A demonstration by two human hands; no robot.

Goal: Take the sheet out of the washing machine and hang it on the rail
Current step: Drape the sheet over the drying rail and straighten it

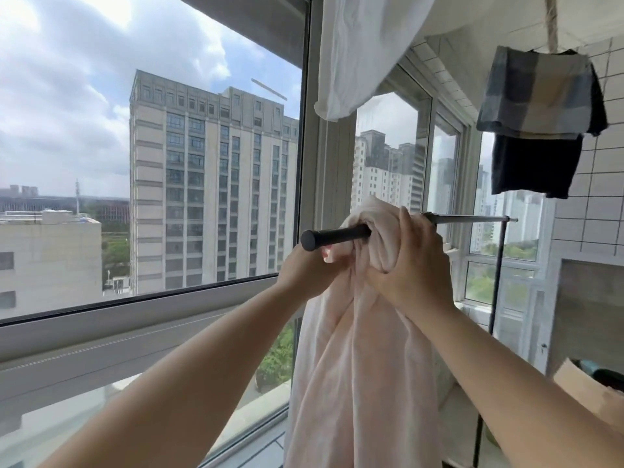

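Both hands were raised to the rail (337,235), working close together at its near, capped end. The right hand (410,261) had its fingers curled round a bunched wad of the pink sheet (358,359) and held it against the bar from the far side. The left hand (309,270) sat just under the rail's cap, its fingers hidden behind the cloth; it appeared to pinch a fold there, but the grip could not be confirmed.

The sheet lay gathered over the rail in one thick clump, the bulk of it hanging straight down between the forearms and out of view below. It was on the bar but not spread.

The rail's long axis ran from the cap near the left hand away to the right and into the depth of the balcony, with bare bar showing beyond the right hand. In my judgement, the coming move turns on that line: the cloth needs drawing along the bar to the right, and the right hand is the nearer to the free length.

A white cloth (364,55) and dark folded garments (540,113) hung overhead, well apart from the sheet.
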